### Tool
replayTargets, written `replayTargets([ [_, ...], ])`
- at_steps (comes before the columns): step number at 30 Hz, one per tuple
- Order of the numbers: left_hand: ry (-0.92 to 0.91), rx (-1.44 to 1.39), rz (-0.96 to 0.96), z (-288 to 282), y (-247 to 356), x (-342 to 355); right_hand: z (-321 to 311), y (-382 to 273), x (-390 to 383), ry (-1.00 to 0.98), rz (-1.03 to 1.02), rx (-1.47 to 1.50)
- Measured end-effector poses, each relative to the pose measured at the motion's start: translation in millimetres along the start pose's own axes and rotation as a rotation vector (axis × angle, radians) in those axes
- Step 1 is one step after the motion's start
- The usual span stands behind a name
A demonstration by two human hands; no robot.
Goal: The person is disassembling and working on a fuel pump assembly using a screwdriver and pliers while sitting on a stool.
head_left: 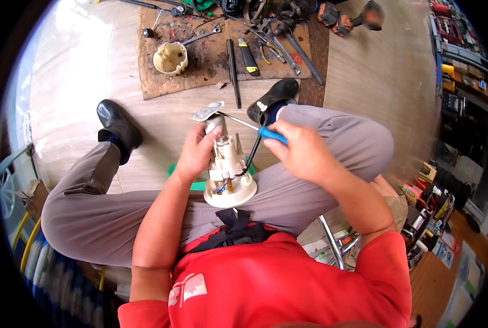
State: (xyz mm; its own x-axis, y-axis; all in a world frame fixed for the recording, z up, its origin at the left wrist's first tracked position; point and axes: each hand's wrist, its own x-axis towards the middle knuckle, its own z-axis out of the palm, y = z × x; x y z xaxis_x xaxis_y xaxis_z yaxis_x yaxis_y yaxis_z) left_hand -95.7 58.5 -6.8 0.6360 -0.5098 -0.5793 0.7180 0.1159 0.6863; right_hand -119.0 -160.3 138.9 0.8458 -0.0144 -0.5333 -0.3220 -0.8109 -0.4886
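My left hand (194, 153) grips the upper silvery cylinder of a white plastic assembly (225, 161), which has a round base, small wires and a black corrugated hose (250, 158). A pale, flat oval piece (205, 111) sits tilted at its top. My right hand (298, 150) holds a screwdriver (271, 134) by its blue handle; the shaft reaches left to the underside of the oval piece, where its tip is hard to make out. Behind the assembly, between my legs, part of a green container (197, 185) shows.
On the floor ahead lies stained cardboard (167, 22) with a cream cup-shaped part (166, 65), wrenches, pliers, a utility knife (248, 57) and bars. A cordless power tool (331, 19) is beside it. Crowded shelves (457, 54) stand at the right; yellow tubing (20, 235) is at lower left.
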Motion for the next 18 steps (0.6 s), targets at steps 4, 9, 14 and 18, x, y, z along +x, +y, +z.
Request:
replayTargets([
  [4, -0.111, -0.14, 0.005, -7.4, -2.6, 3.6, -46.5, -9.6, -1.9, 0.009, -0.069, -0.037],
  [9, -0.233, -0.213, 0.01, -0.5, 1.8, 4.5, -77.7, -29.3, 1.3, -0.039, -0.141, -0.157],
  [14, -0.224, -0.178, 0.026, -0.2, 1.4, 4.5, -85.7, -40.1, 5.4, -0.08, -0.224, -0.272],
  [18, -0.207, -0.125, 0.038, 3.3, 4.7, 3.3, -92.7, -56.6, 7.7, -0.102, -0.24, -0.404],
])
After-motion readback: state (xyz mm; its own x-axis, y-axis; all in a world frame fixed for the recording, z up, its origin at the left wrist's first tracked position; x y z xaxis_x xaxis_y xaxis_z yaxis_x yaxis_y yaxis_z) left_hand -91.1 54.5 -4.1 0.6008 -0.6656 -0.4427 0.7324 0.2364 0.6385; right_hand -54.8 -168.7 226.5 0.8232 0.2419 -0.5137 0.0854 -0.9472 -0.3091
